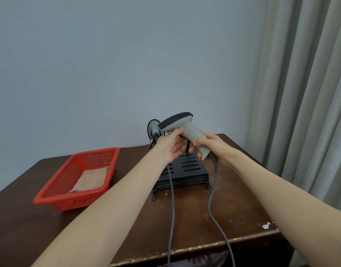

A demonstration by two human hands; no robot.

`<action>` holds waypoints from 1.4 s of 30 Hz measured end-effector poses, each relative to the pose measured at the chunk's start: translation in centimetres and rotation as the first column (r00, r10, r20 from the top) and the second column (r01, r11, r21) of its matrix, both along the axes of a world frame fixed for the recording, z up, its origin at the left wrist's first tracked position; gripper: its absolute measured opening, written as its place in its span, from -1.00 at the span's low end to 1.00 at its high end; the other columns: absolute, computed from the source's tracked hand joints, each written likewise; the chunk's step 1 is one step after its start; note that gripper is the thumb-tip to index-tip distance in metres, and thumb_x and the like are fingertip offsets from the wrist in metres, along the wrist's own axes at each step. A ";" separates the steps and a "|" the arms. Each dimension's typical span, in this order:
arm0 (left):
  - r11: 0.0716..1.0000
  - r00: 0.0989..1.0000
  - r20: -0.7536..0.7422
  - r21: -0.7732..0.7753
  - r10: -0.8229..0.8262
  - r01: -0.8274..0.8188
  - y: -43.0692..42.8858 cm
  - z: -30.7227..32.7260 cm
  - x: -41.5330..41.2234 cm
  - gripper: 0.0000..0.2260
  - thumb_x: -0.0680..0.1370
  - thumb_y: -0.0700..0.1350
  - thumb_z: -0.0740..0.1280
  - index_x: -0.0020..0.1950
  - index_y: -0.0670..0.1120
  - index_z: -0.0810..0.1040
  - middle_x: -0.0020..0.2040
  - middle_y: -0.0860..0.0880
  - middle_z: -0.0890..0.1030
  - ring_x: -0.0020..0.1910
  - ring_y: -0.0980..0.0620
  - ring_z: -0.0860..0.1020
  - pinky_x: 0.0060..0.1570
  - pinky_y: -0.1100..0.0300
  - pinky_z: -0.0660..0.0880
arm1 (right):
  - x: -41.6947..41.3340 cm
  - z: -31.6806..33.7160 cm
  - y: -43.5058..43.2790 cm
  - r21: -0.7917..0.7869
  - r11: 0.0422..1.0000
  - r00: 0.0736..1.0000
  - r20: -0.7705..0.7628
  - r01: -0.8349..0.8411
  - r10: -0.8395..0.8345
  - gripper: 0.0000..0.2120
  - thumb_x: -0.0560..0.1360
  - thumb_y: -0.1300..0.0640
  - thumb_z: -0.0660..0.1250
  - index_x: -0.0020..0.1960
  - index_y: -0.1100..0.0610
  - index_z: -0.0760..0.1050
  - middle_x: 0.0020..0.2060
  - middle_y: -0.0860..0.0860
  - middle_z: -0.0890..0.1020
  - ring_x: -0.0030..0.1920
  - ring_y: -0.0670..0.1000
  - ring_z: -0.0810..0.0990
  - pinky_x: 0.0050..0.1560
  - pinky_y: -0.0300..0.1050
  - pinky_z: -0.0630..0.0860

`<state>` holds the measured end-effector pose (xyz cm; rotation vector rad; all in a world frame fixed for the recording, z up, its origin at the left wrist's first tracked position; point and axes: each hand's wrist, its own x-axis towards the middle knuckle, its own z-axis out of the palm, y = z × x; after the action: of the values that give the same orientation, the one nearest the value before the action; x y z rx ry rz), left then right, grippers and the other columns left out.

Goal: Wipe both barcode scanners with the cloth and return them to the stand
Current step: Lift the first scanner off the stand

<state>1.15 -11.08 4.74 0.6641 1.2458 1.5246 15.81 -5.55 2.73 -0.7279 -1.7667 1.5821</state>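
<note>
Cable (210, 201) trailing off table (194, 222) to scanner (177, 122) above stand (190, 168), gripped at handle by right hand (214, 149), pinched under head by left hand (169, 149); likely light, stiff, smooth plastic: hold handle, mind cable tug.

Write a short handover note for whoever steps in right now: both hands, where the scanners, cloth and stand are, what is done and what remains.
Right hand grips the handle of the grey scanner. Left hand holds it just under the head, above the stand.
The second scanner sits on the stand, behind the left hand.
The cloth lies in the red basket, in neither hand.
Done: the grey scanner is off the stand. Whether either scanner has been wiped cannot be told.
Left: wipe whatever is unwiped, then return the grey scanner to the stand.
</note>
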 end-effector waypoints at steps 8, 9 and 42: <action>1.000 0.999 -0.053 0.020 -0.010 0.012 -0.3 -1.2 0.7 -0.93 0.53 -0.12 0.36 -0.16 -0.05 0.55 -0.20 0.03 0.60 -0.15 0.13 0.56 -0.16 0.21 0.48 | -1.2 1.0 -0.5 -0.230 0.973 0.994 0.101 -0.026 0.051 -0.70 0.51 -0.03 0.36 0.04 0.22 0.51 -0.36 0.10 0.63 -0.43 -0.02 0.58 -0.36 -0.18 0.58; 1.000 0.998 -0.054 0.025 -0.014 0.015 -0.4 -1.3 0.7 -0.92 0.53 -0.12 0.36 -0.17 -0.06 0.55 -0.24 0.03 0.59 -0.19 0.13 0.55 -0.18 0.21 0.48 | -1.2 1.1 -0.5 -0.279 0.959 0.995 0.075 -0.048 0.071 -0.72 0.52 -0.02 0.34 0.02 0.21 0.52 -0.36 0.10 0.64 -0.42 -0.02 0.59 -0.35 -0.19 0.60; 0.953 0.928 -0.220 0.027 0.300 -0.301 -2.5 -2.1 -4.5 -0.82 0.58 -0.21 0.22 0.15 -0.15 0.53 0.00 -0.07 0.60 -0.14 0.06 0.55 -0.27 0.22 0.51 | -1.6 0.2 2.0 -0.347 0.892 0.942 0.063 -0.290 0.331 -0.85 0.53 0.07 0.29 -0.03 0.14 0.54 -0.45 0.00 0.48 -0.53 -0.12 0.41 -0.50 -0.29 0.45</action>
<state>-3.35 -13.55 2.62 0.6751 1.5798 1.7295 14.17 -3.58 2.93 -0.7339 -1.7889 2.1327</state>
